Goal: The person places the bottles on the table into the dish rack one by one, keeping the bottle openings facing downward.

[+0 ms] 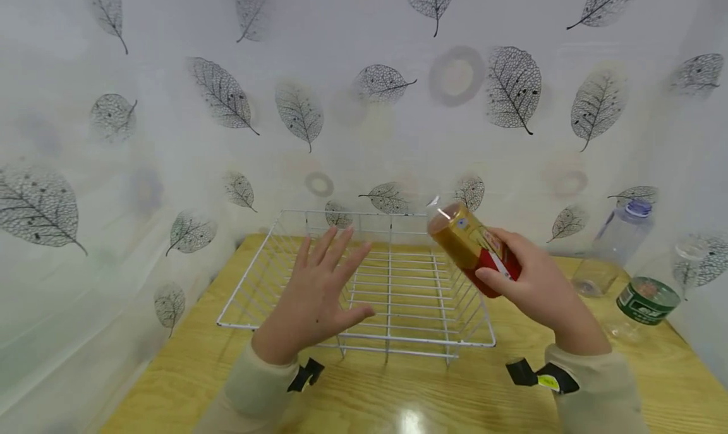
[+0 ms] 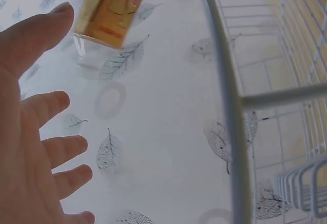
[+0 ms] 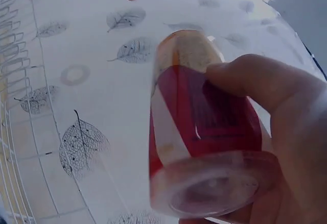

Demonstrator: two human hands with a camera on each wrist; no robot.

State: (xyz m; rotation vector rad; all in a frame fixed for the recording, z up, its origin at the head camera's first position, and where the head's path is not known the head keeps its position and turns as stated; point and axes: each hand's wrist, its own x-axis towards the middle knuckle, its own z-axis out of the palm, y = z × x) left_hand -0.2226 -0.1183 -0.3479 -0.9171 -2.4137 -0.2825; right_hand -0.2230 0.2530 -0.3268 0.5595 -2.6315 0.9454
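Note:
In the head view my right hand (image 1: pixel 537 289) holds a clear plastic bottle (image 1: pixel 472 247) with a red and gold label, tilted above the right side of a white wire basket (image 1: pixel 421 341). The right wrist view shows the thumb and the bottle's (image 3: pixel 204 112) clear base, while some fingers are hidden behind it. Over the basket's left part, my left hand (image 1: pixel 315 292) is spread with straight fingers and holds nothing. In the left wrist view, the bottle's label lies beyond the left thumb, apart from it.
At the right of the wooden table (image 1: pixel 398 396) stand a clear bottle with a purple neck (image 1: pixel 614 244) and a clear jar with a green label (image 1: pixel 647 302). A leaf-patterned sheet (image 1: pixel 364 137) hangs behind and along the sides.

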